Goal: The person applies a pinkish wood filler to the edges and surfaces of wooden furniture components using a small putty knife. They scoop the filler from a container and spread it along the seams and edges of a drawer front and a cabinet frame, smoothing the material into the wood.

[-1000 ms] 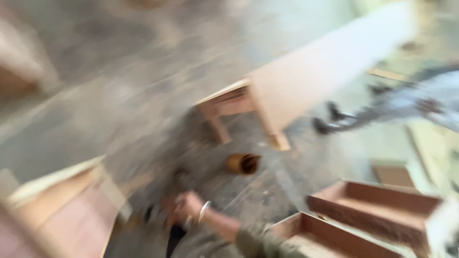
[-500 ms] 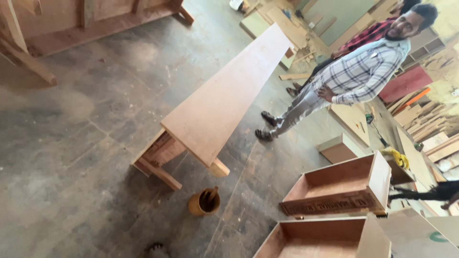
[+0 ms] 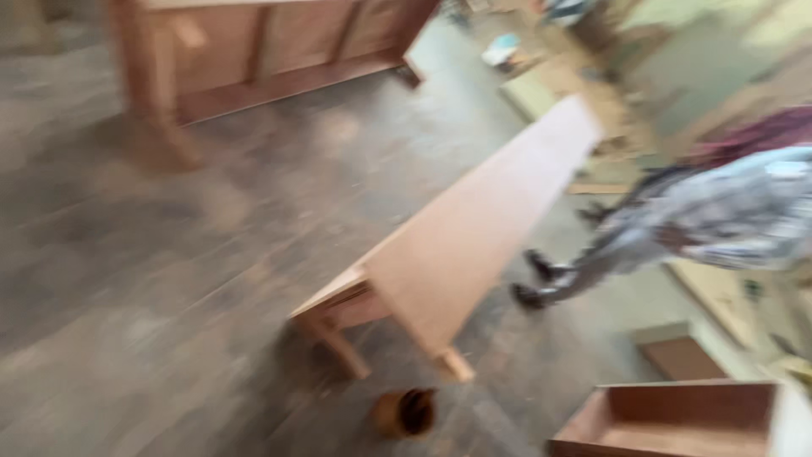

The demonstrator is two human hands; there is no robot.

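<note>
Neither of the wearer's hands shows in the blurred head view (so their grip cannot be told), and nearest below stands a small brown pot on the floor, just beside the legs of the long wooden bench, within easy reach.

Head view is blurring heavily. The wearer's own hands, arms and sleeves are lying outside the frame, so nothing worn can be told. The one body showing is another person, wearing a pale checked shirt and dark shoes.
</note>
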